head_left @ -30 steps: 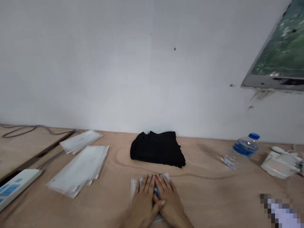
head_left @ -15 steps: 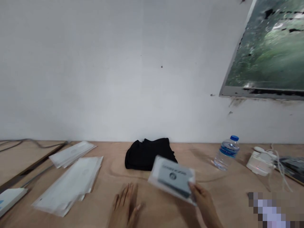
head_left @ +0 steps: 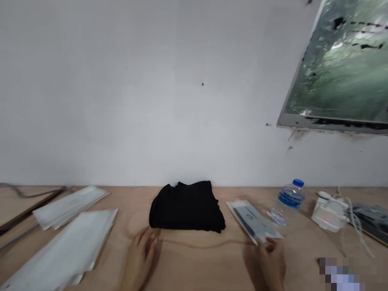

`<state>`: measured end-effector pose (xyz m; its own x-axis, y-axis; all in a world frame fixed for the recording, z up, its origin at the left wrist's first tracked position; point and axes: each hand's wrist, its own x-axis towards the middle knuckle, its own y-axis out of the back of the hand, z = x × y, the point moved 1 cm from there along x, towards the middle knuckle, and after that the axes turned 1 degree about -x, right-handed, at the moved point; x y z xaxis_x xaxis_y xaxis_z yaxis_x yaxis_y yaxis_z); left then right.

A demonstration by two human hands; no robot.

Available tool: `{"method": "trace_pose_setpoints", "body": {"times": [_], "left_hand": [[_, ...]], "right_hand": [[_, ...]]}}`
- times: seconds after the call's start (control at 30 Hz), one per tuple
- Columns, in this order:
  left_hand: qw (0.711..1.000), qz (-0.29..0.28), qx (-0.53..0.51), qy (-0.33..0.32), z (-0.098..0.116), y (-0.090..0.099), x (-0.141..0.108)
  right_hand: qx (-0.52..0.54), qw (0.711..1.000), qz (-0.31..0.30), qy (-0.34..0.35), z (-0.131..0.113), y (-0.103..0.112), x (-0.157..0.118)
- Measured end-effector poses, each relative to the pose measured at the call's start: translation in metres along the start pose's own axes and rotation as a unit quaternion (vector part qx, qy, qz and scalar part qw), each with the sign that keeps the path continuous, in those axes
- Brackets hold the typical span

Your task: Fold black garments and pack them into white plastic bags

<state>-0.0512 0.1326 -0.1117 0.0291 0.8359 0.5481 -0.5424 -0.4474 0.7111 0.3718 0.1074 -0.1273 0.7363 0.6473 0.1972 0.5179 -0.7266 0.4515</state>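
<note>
A clear-edged plastic packet (head_left: 254,220) with a grey printed item inside lies on the table right of the black cloth. My right hand (head_left: 270,258) pinches its near edge with thumb and fingers. The folded black cloth (head_left: 186,208) lies near the wall at the middle. Close to its lower left corner is my left hand (head_left: 140,254), resting by the table with its fingers bent and somewhat apart, holding nothing that shows.
Two stacks of whitish plastic sleeves, one farther back (head_left: 69,206) and one nearer (head_left: 68,250), lie at the left. On the right stand a water bottle (head_left: 288,202) and a white device (head_left: 330,214) with cables. A wall (head_left: 121,101) closes off the back.
My right hand has lowered the packet to the table and turned it, beside the cloth. My left hand has moved up and left to the cloth's corner. The view has shifted slightly.
</note>
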Motion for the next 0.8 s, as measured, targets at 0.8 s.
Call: {"method": "trace_pose_setpoints", "body": {"times": [0.8], "left_hand": [[0.944, -0.206, 0.105, -0.238, 0.015, 0.08, -0.031]], "right_hand": [[0.078, 0.916, -0.39, 0.054, -0.017, 0.03, -0.055]]}}
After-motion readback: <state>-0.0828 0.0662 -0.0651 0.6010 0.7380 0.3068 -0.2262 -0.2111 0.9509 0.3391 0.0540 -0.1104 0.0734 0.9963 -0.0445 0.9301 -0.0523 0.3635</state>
